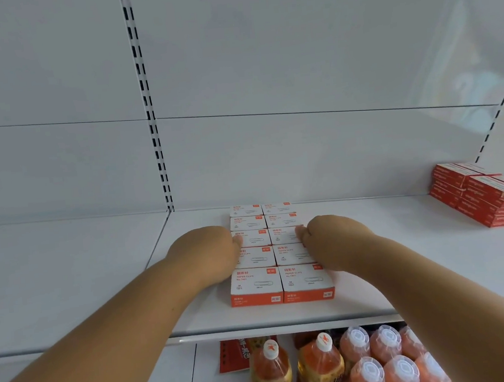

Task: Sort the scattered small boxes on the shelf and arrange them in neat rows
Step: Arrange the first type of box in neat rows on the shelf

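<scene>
White boxes (279,254) with orange-red fronts and lettering at frame centre; red boxes (485,193) at right. The shelf (402,257) is white. Bottles (351,362) at the bottom are orange, white-capped.

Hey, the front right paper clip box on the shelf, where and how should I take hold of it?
Pinch the front right box from above, thumb on its open orange front face, fingers on the free right side. Its left side butts against the neighbouring box, so nothing fits there.

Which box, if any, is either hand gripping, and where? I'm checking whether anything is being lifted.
Nothing is lifted. The left hand and right hand press the outer sides of the two columns of paper clip boxes; the fingers are hidden.
</scene>
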